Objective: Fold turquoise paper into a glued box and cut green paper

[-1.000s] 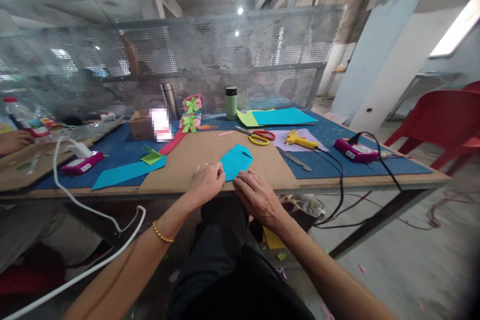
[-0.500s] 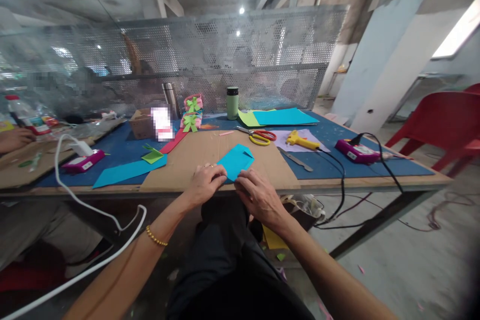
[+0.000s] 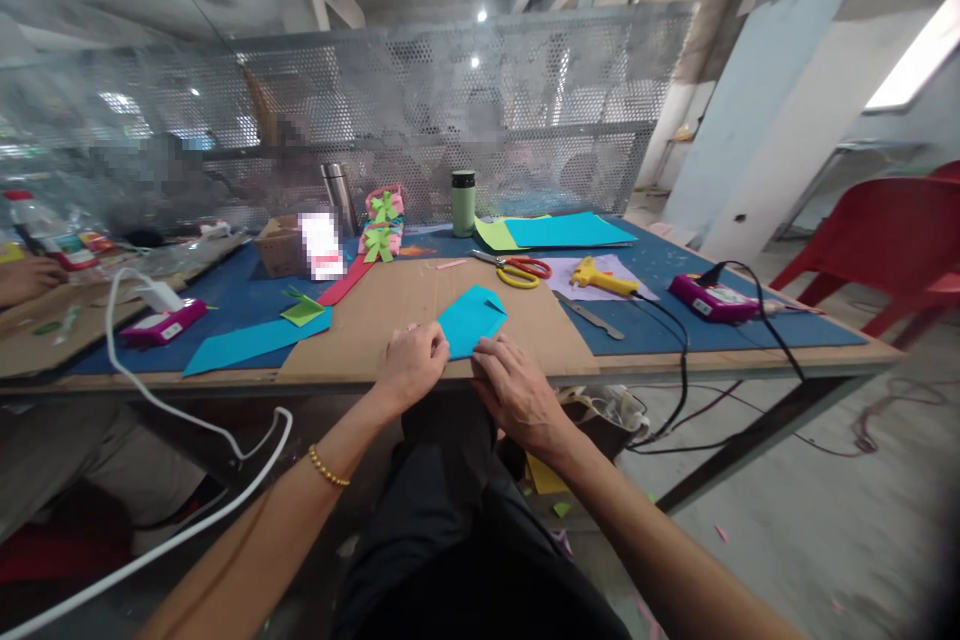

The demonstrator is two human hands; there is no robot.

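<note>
A folded piece of blue paper (image 3: 471, 320) lies on the cardboard sheet (image 3: 375, 310) near the table's front edge. Its far end comes to a point with a small open fold on the right, and its near edge is straight. My left hand (image 3: 415, 362) is closed, fingers curled, gripping the paper's near left corner. At the near right corner, my right hand (image 3: 517, 385) presses its bent fingers onto the paper, the thumb hidden below. Beyond the paper are scissors (image 3: 521, 270) with red and yellow handles and a pink strip (image 3: 451, 264).
A yellow glue gun (image 3: 602, 277) rests on purple paper, with a metal blade (image 3: 592, 319) nearby. Blue sheets (image 3: 570, 231) and a green bottle (image 3: 463, 205) stand farther back. Left are a blue strip (image 3: 259, 342), a phone (image 3: 322, 245) and a purple power box (image 3: 163, 321). A co-worker's hand (image 3: 31, 278) shows far left.
My left hand's fingers have curled in more tightly at the near left corner. The paper's near edge now looks straighter and flatter. My right hand has barely moved.
</note>
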